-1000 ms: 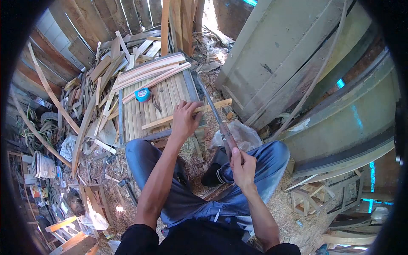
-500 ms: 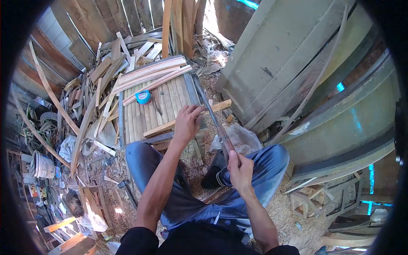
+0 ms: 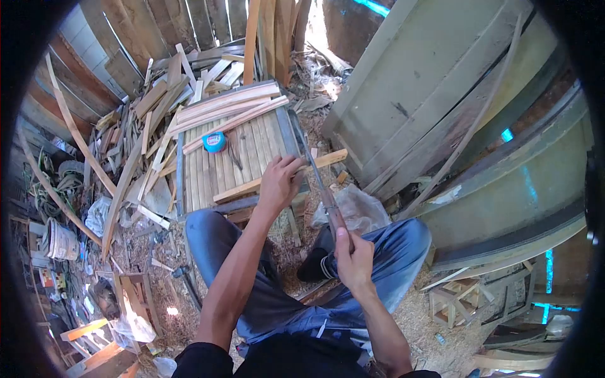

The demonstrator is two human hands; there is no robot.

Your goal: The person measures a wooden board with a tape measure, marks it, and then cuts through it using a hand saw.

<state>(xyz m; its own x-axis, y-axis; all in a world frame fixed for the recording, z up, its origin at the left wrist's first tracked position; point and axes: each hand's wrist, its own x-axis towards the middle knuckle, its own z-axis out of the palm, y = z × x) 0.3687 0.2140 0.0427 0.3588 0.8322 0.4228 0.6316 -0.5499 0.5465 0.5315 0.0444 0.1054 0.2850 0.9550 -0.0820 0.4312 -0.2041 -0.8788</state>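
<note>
My right hand [image 3: 354, 259] is closed round the wooden handle of a long machete-like blade [image 3: 316, 173], which points up and away across the end of a wood strip. My left hand [image 3: 281, 183] presses that light wood strip [image 3: 239, 191] down on the slatted wooden panel [image 3: 261, 142], its fingers bent over the strip close to the blade. A blue tape measure [image 3: 214, 142] and a thin dark tool [image 3: 236, 155] lie on the panel, near several pale wood strips [image 3: 220, 107] at its far side.
Scrap wood [image 3: 161, 101] is heaped at the back left. A clear plastic bag [image 3: 359, 211] lies by my right knee. Large grey-green panels [image 3: 422, 82] lean on the right. A hammer-like tool [image 3: 183, 273] and a small wooden frame [image 3: 455, 301] rest on the shavings-covered floor.
My right hand and the blade have moved slightly toward me, and the blade's angle has shifted a little. My left hand stays on the strip.
</note>
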